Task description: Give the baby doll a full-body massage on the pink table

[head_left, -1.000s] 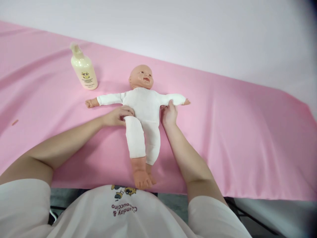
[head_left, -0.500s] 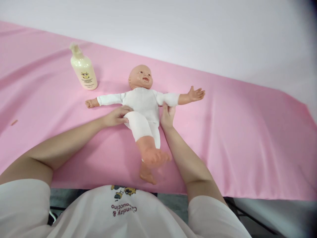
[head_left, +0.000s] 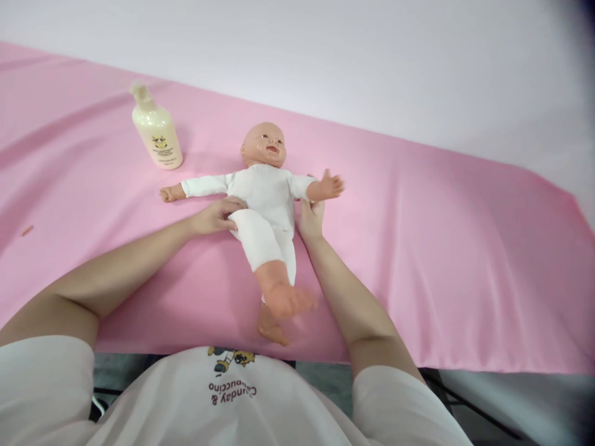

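We see a baby doll (head_left: 264, 198) lying on its back near the middle of the tabletop (head_left: 441, 248), which is covered by a pink cloth. Its head is bald and peach-coloured, pointing to the far side, and its soft body, arms and legs are wrapped in white fabric, with bare plastic hands and feet. One arm stretches flat to the left; the other is bent up at the elbow, its open palm raised off the cloth. One leg is lifted and angled toward the right, its bare foot hanging above the other foot, which rests close to the near edge.

Our left hand (head_left: 214, 215) lies at the doll's hip on the left side, fingers curled against the white fabric at the top of the raised leg. Our right hand (head_left: 310, 218) sits just under the doll's raised arm, fingers pressed together against its side; how firmly it grips we cannot tell.

A cream lotion bottle (head_left: 157, 132) with a pump top stands upright to the far left, well apart from the doll.
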{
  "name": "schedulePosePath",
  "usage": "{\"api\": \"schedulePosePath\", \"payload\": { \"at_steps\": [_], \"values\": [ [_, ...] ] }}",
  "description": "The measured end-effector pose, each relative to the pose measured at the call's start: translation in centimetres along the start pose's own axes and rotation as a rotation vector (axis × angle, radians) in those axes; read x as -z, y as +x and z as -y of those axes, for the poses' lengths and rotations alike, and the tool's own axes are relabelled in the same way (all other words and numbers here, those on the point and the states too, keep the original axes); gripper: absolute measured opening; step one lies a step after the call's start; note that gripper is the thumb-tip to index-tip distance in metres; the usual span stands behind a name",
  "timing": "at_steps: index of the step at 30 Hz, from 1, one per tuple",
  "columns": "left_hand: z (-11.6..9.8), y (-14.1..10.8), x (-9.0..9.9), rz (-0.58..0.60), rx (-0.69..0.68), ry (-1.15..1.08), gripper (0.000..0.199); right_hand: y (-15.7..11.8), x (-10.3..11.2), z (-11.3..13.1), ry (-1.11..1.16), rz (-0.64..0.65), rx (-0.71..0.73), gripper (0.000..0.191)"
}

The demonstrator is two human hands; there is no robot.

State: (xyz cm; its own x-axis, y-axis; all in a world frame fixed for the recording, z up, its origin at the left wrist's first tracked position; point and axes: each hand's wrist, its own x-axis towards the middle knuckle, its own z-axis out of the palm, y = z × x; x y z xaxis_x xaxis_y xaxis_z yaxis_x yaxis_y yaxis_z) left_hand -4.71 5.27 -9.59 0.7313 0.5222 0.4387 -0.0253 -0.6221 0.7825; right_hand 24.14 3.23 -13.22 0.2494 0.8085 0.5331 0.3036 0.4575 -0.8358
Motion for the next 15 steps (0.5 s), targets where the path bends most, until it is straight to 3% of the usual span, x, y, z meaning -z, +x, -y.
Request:
{"api": "schedulePosePath", "payload": {
  "at_steps": [4,8,10,15],
  "values": [
    [0.3,-0.1,0.0,0.023,-0.037,0.042,0.046,0.6,-0.3,-0.4,0.370,-0.220,-0.310,0.038],
    [0.2,-0.1,-0.2,0.063,-0.064,0.075,0.042,1.3,-0.5,-0.8,0.544,-0.331,-0.512,0.042],
    [0.0,-0.1,-0.3,0.066,-0.061,0.071,0.043,1.4,-0.5,-0.7,0.549,-0.335,-0.513,0.043],
    [-0.2,0.1,-0.3,0.031,-0.014,0.014,0.051,0.6,-0.3,0.7,0.350,-0.243,-0.329,0.040]
  ]
}}
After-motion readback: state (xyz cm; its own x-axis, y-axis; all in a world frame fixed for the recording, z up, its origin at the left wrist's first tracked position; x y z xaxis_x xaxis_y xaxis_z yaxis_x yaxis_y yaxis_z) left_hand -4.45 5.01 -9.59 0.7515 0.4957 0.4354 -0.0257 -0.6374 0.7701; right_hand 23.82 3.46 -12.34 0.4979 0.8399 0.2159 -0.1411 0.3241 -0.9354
